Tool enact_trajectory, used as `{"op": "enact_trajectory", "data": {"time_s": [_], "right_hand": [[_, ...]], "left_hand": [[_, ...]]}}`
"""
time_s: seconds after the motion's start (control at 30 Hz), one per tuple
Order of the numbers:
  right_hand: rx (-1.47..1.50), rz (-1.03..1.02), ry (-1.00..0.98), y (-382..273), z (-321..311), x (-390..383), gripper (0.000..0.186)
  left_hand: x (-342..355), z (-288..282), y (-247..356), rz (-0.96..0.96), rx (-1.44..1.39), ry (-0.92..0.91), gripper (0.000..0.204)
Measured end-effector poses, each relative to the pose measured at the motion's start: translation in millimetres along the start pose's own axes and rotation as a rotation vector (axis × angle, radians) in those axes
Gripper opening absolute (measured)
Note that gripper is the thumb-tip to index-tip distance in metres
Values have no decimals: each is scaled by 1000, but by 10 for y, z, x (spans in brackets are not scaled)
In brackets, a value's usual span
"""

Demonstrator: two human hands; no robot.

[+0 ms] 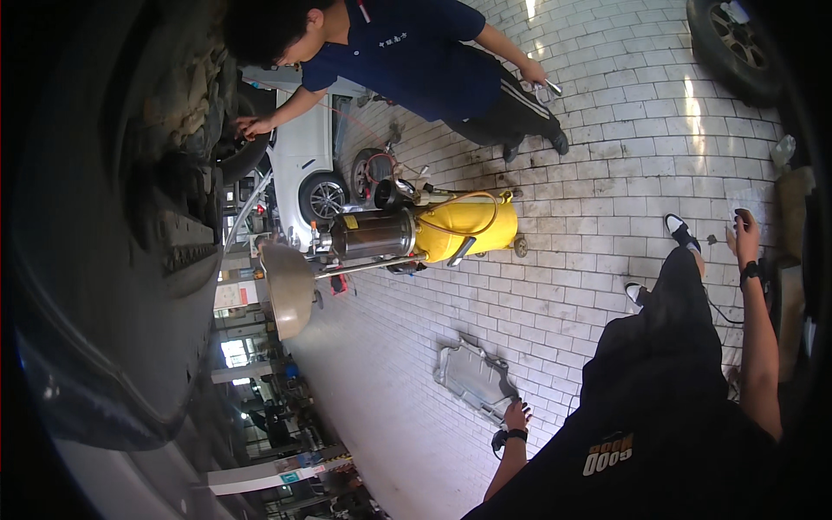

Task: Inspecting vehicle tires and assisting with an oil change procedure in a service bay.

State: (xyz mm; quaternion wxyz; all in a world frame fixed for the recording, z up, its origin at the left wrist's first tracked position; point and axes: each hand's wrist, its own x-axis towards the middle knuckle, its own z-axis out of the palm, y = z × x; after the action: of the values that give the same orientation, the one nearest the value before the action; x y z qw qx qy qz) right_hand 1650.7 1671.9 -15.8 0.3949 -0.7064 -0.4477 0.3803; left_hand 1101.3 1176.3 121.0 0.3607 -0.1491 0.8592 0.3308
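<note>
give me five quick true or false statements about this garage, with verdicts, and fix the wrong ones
1. The wheeled tank is yellow. True.
2. The co-worker's shirt is white. False: it is dark blue.
3. The person's right hand has a black band at its wrist. True.
4. The grey panel lies on top of the tank. False: it lies on the tiled floor, near the person's left hand.
5. A white car is in view. True.
</note>
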Motion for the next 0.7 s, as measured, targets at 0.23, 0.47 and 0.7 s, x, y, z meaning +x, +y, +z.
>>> {"op": "enact_trajectory", "data": {"time_s": [0.23, 0.47, 0.7], "right_hand": [[-189, 116, 45, 861, -76, 172, 27], [-177, 242, 99, 979, -203, 351, 28], [-154, 268, 194, 741, -309, 338, 28]], "left_hand": [[-204, 154, 110, 12, -53, -30, 29], [-268, 665, 635, 109, -30, 42, 26], [-250, 900, 1146, 173, -26, -18, 21]]}}
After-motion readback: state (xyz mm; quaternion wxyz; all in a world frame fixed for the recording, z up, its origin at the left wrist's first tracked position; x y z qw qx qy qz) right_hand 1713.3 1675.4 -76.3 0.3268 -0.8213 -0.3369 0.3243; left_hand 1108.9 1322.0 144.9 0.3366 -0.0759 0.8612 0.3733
